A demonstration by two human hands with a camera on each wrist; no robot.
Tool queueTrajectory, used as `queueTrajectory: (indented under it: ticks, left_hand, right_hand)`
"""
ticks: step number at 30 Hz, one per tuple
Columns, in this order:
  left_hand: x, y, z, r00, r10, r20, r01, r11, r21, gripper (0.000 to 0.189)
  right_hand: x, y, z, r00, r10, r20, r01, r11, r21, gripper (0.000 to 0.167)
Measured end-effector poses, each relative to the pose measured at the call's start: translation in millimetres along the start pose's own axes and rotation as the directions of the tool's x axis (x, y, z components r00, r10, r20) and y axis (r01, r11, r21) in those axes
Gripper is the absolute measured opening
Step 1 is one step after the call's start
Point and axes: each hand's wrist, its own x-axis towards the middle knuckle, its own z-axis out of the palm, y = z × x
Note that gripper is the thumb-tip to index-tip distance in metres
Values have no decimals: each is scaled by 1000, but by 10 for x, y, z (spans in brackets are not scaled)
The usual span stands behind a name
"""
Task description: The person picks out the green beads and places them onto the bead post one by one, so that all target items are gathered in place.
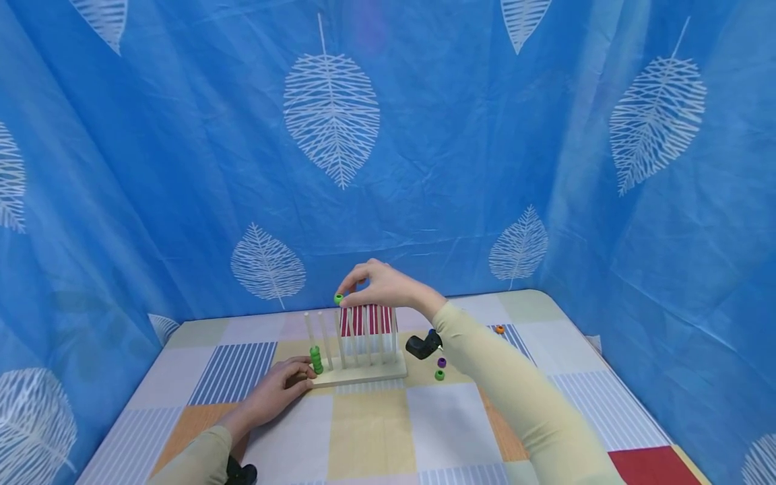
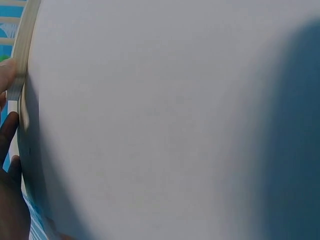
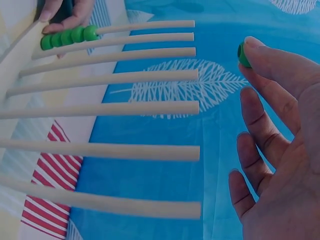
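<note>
A wooden peg rack point(image 1: 364, 377), with several upright pegs on a flat base, stands on the table. Green beads point(image 3: 70, 36) are stacked on its leftmost peg. My left hand point(image 1: 275, 391) grips the left end of the base, thumb at the front edge; in the left wrist view only fingertips point(image 2: 6, 75) and part of the base show. Above the peg tops, my right hand point(image 1: 388, 286) pinches one green bead point(image 3: 243, 55) between thumb and index finger, its other fingers loosely bent. The bead is apart from the pegs, its hole partly visible.
Right of the rack lie a loose purple bead point(image 1: 442, 362) and a green bead point(image 1: 439, 375). An orange bead point(image 1: 500, 329) is farther back, beyond the right forearm. A patchwork cloth point(image 1: 370, 431) covers the table, and a blue leaf-patterned curtain point(image 1: 424, 168) encloses it.
</note>
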Motion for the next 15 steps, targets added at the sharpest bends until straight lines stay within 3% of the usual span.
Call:
queueTrajectory:
  ticks: [10, 15]
  left_hand:
    - [4, -36, -14, 1000, 11, 3, -11, 1000, 2, 5]
    - [20, -29, -17, 1000, 12, 11, -12, 1000, 0, 4]
  right_hand:
    - [142, -25, 11, 999, -43, 27, 42, 998, 50, 23]
    - [196, -21, -3, 998, -27, 59, 20, 994, 110, 22]
